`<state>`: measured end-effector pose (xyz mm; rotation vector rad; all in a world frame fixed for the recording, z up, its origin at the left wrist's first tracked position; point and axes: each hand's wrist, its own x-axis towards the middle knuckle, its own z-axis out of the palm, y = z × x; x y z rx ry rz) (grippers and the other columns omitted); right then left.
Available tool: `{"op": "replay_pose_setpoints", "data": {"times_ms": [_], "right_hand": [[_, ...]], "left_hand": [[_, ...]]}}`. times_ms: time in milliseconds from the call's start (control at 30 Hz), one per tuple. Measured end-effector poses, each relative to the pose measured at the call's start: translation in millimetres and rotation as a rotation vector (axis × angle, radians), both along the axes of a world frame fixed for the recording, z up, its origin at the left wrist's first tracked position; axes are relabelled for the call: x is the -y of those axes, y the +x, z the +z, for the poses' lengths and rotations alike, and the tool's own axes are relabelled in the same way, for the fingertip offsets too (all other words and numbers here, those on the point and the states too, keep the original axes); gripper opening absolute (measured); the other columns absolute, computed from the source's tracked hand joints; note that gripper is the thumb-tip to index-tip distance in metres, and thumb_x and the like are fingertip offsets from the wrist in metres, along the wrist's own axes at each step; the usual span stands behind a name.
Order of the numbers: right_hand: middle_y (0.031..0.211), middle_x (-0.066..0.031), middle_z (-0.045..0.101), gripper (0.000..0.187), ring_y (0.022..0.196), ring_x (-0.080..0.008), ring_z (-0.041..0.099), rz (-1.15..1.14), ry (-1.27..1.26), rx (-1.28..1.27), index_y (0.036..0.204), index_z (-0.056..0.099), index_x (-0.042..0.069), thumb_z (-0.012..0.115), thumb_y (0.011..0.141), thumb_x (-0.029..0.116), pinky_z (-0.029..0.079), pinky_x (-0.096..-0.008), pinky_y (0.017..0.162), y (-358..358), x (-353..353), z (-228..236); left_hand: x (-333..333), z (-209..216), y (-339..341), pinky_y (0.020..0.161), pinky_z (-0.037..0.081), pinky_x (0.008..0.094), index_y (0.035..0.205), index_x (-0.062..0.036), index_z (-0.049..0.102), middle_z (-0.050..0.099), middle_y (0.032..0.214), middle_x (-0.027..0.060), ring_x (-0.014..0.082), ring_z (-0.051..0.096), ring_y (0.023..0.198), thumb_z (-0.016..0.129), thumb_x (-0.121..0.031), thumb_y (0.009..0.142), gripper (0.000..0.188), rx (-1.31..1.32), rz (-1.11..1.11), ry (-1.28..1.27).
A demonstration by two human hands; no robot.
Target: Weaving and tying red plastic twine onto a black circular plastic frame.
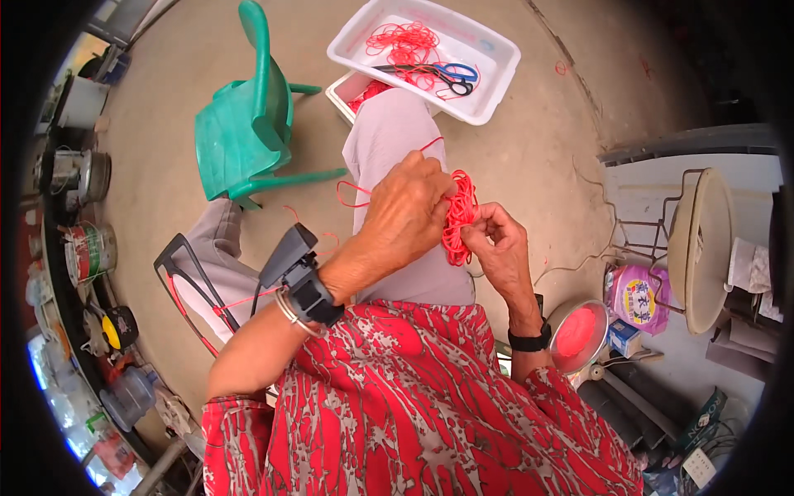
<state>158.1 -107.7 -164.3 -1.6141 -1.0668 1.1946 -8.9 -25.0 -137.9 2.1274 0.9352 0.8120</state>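
A bundle of looped red cord [461,217] is held upright above my right thigh. My left hand [409,198] is closed on the bundle's left side, back of the hand up and fingers bent. My right hand [499,246] pinches the loops from the lower right with thumb and fingers. A loose loop of the same cord [349,194] sticks out left of my left hand, and a short end [432,143] rises above it. Some of the bundle is covered by my fingers.
Ahead, a white plastic tray [496,50] holds tangled red cord [405,41] and scissors [457,76]. It overlaps a lower container. A green chair [240,132] stands left, near a black metal frame [194,273]. On the right are a metal bowl [599,335], a purple bag [637,298] and a round-topped stool [703,248].
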Motion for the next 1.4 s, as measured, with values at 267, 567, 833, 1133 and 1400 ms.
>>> {"op": "replay_pose_setpoints", "data": {"times_ms": [267,567,833,1133,1400], "right_hand": [[0.071,0.0002,0.057,0.012,0.063,-0.0059,0.052,-0.035,0.051,-0.012,0.089,0.058,0.002,0.064,0.079,0.004,0.044,-0.0215,0.059,1.2,1.3,-3.7],[0.074,0.0015,0.058,0.012,0.068,-0.0047,0.053,-0.066,0.026,-0.131,0.09,0.058,0.002,0.065,0.08,0.003,0.044,-0.0204,0.064,4.8,1.6,-2.9],[0.079,0.0016,0.059,0.014,0.071,-0.005,0.054,0.028,0.011,-0.133,0.092,0.058,0.001,0.065,0.08,0.002,0.045,-0.0213,0.068,19.4,1.2,8.1],[0.085,-0.0018,0.063,0.016,0.076,-0.0076,0.058,0.203,0.0,-0.24,0.098,0.06,0.0,0.063,0.082,-0.001,0.047,-0.0226,0.072,31.0,-3.6,30.2],[0.09,-0.0042,0.063,0.015,0.081,-0.0084,0.057,-0.102,0.176,-0.111,0.095,0.062,0.0,0.064,0.081,-0.003,0.047,-0.0231,0.072,33.3,2.4,43.4]], "left_hand": [[5.9,-17.7,10.8,0.071,0.038,0.0407,0.08,-0.0039,0.062,0.051,0.078,0.0099,0.029,0.048,0.081,0.066,-0.002,0.066,0.014,-0.133,0.057,0.199],[-1.5,-7.5,5.6,0.072,0.04,0.0393,0.089,-0.0022,0.062,0.05,0.084,0.011,0.0293,0.049,0.083,0.062,0.002,0.071,0.019,-0.029,0.163,0.121],[5.9,-4.8,3.5,0.092,0.039,0.041,0.112,-0.0049,0.06,0.056,0.11,0.0123,0.0331,0.051,0.104,0.06,0.007,0.07,0.044,0.075,-0.106,0.067],[5.2,-16.8,11.4,0.098,0.034,0.0418,0.11,-0.0037,0.059,0.061,0.103,0.014,0.0308,0.053,0.103,0.056,0.001,0.074,0.037,0.084,-0.341,-0.221],[10.7,-24.0,17.8,0.086,0.039,0.0387,0.094,-0.001,0.06,0.06,0.084,0.0141,0.0304,0.053,0.086,0.052,-0.006,0.075,0.021,0.195,-0.172,-0.265]]}}
